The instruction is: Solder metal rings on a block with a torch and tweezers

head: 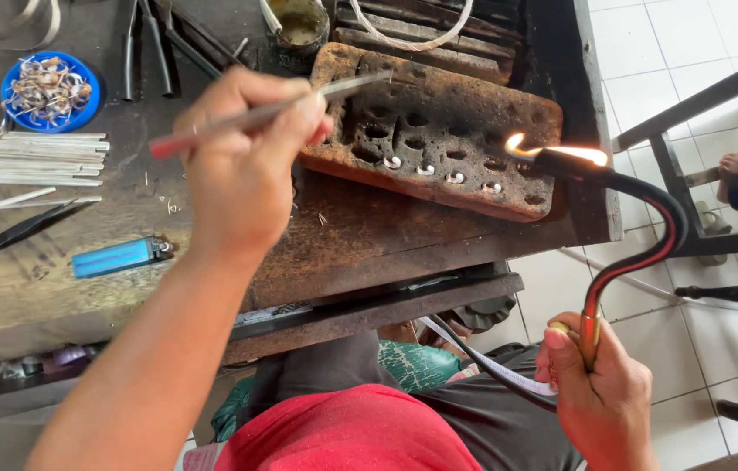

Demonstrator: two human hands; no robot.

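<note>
Soldering in progress — left hand [242,170] pinching tweezers [273,109] toward small rings [425,170] on the block [438,131] at twelve o'clock, right hand [600,384] gripping the lit torch [639,218] at three — next probably needing steady flame aim.

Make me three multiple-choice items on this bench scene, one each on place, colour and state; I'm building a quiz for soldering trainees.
1. Where does the lighter lie?
A. on the bench, left of the left hand
B. on the perforated block
C. on the tiled floor

2. What colour is the dish of metal scraps?
A. red
B. blue
C. white

3. What state is the torch in the right hand?
A. unlit
B. lying on the bench
C. lit

Answers:
1 A, it rests on the worn benchtop.
2 B, its rim is bright blue.
3 C, a flame shows at its tip.
</note>
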